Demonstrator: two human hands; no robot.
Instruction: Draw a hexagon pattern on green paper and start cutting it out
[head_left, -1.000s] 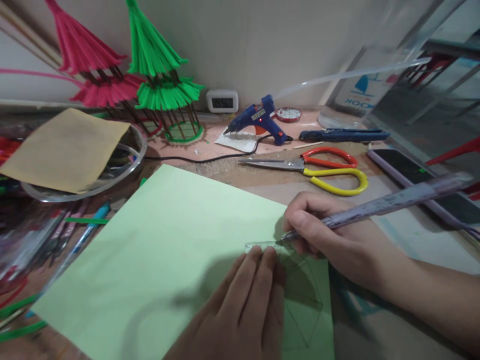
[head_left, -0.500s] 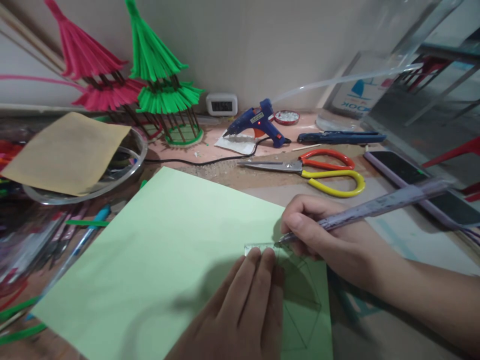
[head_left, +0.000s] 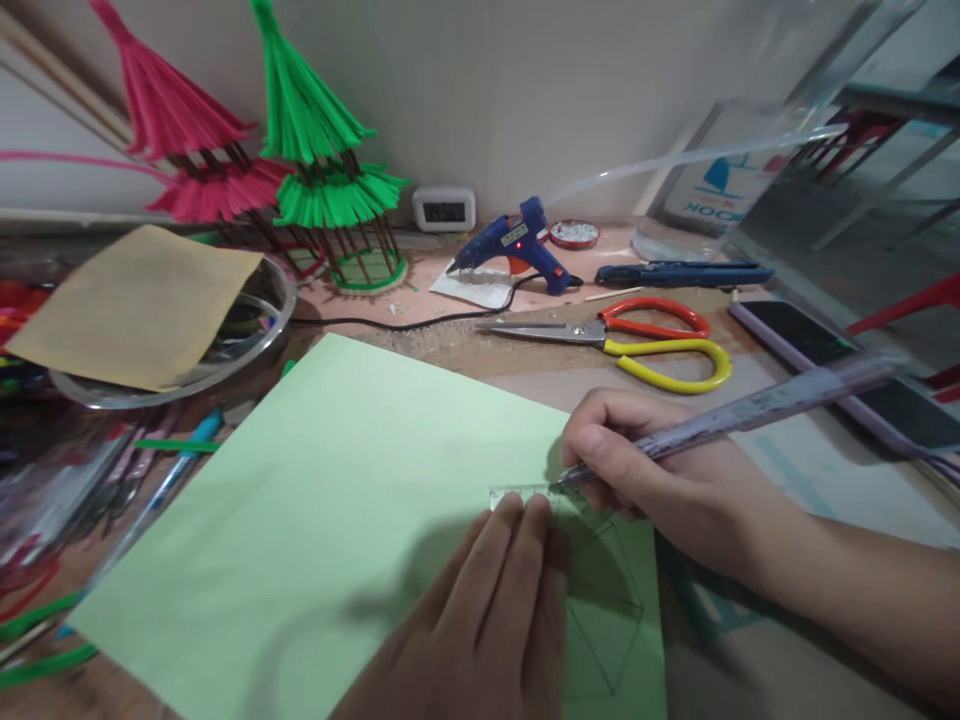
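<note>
A sheet of light green paper (head_left: 285,500) lies on the table with dark straight lines of a many-sided figure near its right edge. My left hand (head_left: 480,620) lies flat on it, fingers stretched out, the fingertips pressing down a short clear ruler (head_left: 517,493). Most of the ruler is hidden under the fingers. My right hand (head_left: 637,460) is closed round a pen (head_left: 720,418) with a greyish-purple barrel, held slanted. The pen's tip touches down at the ruler's upper edge, just right of my left fingertips.
Scissors (head_left: 660,340) with red and yellow handles lie beyond the paper, near a blue glue gun (head_left: 517,245), a utility knife (head_left: 682,274) and a phone (head_left: 847,370). At left are a metal bowl (head_left: 255,340), pens and green and pink tiered models (head_left: 315,110).
Almost nothing differs. The whole view has shifted very slightly, while both hands, the ruler and the pen stay in nearly the same place on the paper.
</note>
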